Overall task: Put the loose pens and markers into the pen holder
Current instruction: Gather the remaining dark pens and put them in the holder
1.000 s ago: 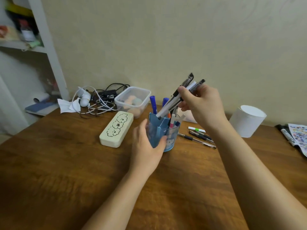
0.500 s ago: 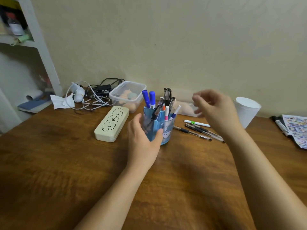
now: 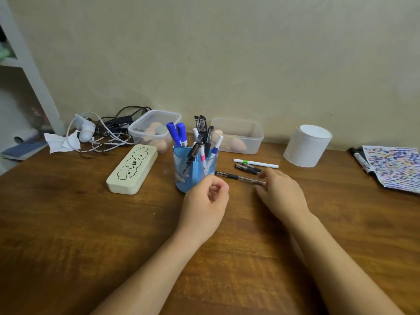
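A blue pen holder stands mid-table, filled with blue markers and several black and white pens. My left hand hovers just in front of it, loosely curled, holding nothing and apart from the holder. To the right, three loose items lie on the wood: a white marker with a green band, a dark pen and a black-grip pen. My right hand is low over their right ends, fingertips at the black-grip pen's tip; the pen still lies flat.
A cream pencil case lies left of the holder. Two clear plastic tubs, tangled cables and a white cup line the wall. Black markers and a dotted sheet sit far right.
My right hand dropped its bundle of pens into the holder, then swung down right onto the loose pens. My left hand let go of the holder and drew back.
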